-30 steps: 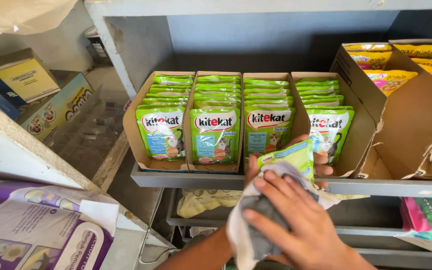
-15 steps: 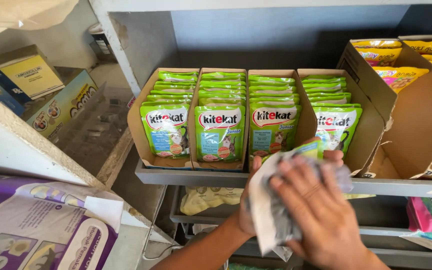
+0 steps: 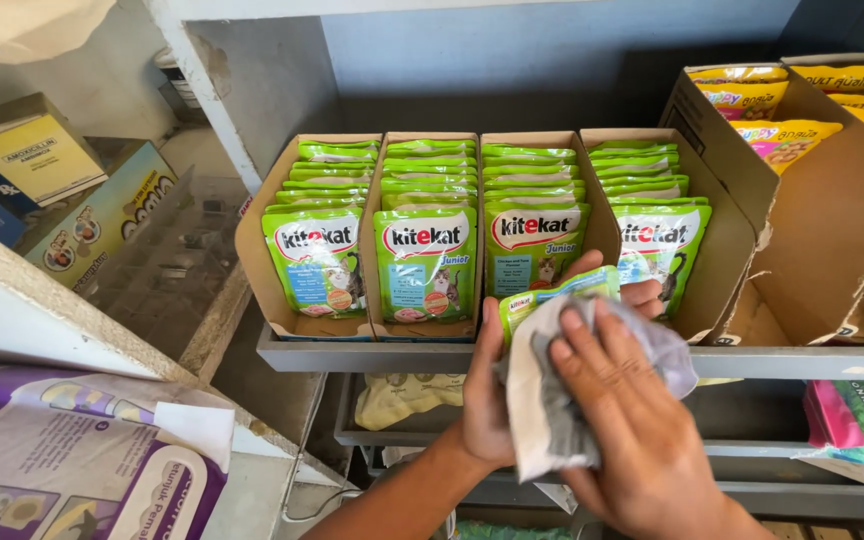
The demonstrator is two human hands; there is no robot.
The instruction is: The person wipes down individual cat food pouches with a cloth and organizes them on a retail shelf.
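Observation:
My left hand point(image 3: 487, 395) holds a green pet-food pouch point(image 3: 542, 295) flat in front of the shelf edge, thumb up along its left side. My right hand point(image 3: 637, 420) presses a grey-white cloth point(image 3: 542, 415) against the pouch's face, covering most of it. Behind them stand cardboard display boxes point(image 3: 252, 255) packed with rows of the same green pouches point(image 3: 424, 262) on a grey metal shelf point(image 3: 372, 355).
A bigger cardboard box point(image 3: 822, 230) with yellow and pink pouches stands at the right. Blue and yellow cartons point(image 3: 32, 165) lie on the left shelf. A purple bag point(image 3: 52, 470) lies at lower left. Lower shelves hold a pale bag point(image 3: 402, 395) and pink-green packets point(image 3: 862, 420).
Both hands with pouch and cloth have shifted right and up a little along the shelf edge. The cloth now covers more of the pouch, under my right hand.

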